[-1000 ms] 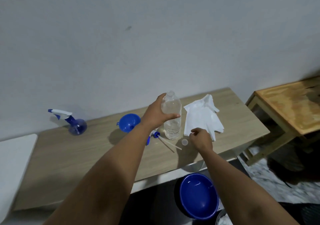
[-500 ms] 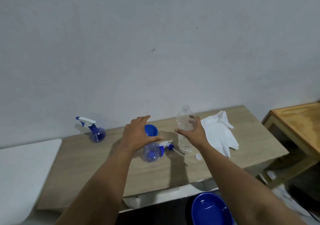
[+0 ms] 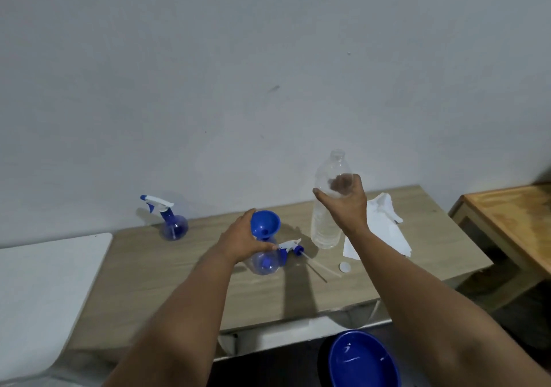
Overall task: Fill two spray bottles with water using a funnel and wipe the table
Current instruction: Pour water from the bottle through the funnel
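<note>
My right hand grips a clear water bottle, uncapped, raised a little over the wooden table. My left hand holds the neck of an open round spray bottle, and a blue funnel sits in its mouth. That bottle's white and blue spray head lies beside it with its tube on the table. A second spray bottle, with its head on, stands at the back left. The white bottle cap lies near the front. A white cloth lies to the right.
A blue basin sits on the floor below the table's front edge. A white surface adjoins the table on the left, and a second wooden table stands to the right. A grey wall rises behind.
My right hand took hold of the water bottle and lifted it slightly. My left hand closed on the open spray bottle under the funnel. The view tilted up and shifted.
</note>
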Available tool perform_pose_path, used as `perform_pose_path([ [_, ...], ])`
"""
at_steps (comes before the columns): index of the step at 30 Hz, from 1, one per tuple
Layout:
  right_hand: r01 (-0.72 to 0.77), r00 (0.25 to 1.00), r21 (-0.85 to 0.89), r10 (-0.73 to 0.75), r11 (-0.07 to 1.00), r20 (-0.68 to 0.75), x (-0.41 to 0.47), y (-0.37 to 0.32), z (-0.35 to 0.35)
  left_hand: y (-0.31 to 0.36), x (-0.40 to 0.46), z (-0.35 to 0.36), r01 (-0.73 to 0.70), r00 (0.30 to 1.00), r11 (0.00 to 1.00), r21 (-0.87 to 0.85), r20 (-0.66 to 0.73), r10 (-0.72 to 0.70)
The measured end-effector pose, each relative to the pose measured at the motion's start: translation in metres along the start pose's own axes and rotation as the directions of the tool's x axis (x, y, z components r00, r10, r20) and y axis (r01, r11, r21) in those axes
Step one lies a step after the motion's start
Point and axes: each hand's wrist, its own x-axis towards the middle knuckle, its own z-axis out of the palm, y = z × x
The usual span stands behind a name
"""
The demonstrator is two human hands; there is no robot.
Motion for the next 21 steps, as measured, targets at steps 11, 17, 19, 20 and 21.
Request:
perform_pose_path([
  [11,0.061,0.977,0.056,-0.071,0.997,0.201,-0.012,-0.031,0.007,-0.003,-0.001,0.002,-0.044,0.997,0.981,-0.189,-0.069,0.032],
  [17,-0.048,0.945,0.049,0.029,0.998,0.327,-0.018,-0.026,0.012,-0.004,-0.005,0.0,-0.043,0.997,0.968,-0.249,-0.078,0.024],
  [19,-0.087,0.929,0.03,0.07,0.996,0.363,-0.022,-0.024,0.013,-0.004,-0.007,-0.001,-0.036,0.997,0.964,-0.263,-0.073,0.018],
  [20,-0.103,0.919,0.022,0.087,0.994,0.384,-0.024,-0.023,0.014,-0.004,-0.008,-0.001,-0.037,0.997,0.962,-0.27,-0.073,0.018],
  [21,-0.117,0.909,0.015,0.101,0.993,0.405,-0.026,-0.023,0.014,-0.004,-0.009,-0.002,-0.04,0.997,0.961,-0.275,-0.074,0.021],
])
